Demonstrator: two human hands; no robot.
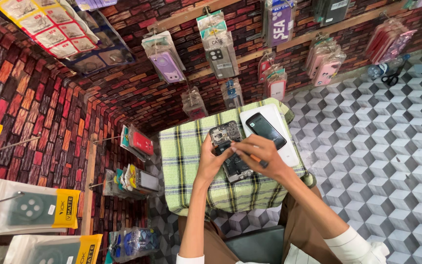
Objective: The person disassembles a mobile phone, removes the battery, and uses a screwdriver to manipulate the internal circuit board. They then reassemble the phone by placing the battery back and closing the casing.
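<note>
On the green plaid cloth [191,161], the left hand [210,159] grips an opened phone [229,149] (right hand [262,154] pinching an orange-handled tool [256,159]).

An opened phone [228,149], its back off and grey innards bared, lies flat on the green checked cloth [191,166].

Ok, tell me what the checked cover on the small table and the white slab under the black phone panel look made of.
Checked cover: woven cloth, matte, green plaid, draped and creased at its edges.
White slab: probably plastic, smooth with rounded corners; hard to confirm.
Black phone panel: glossy, likely glass or plastic.
</note>
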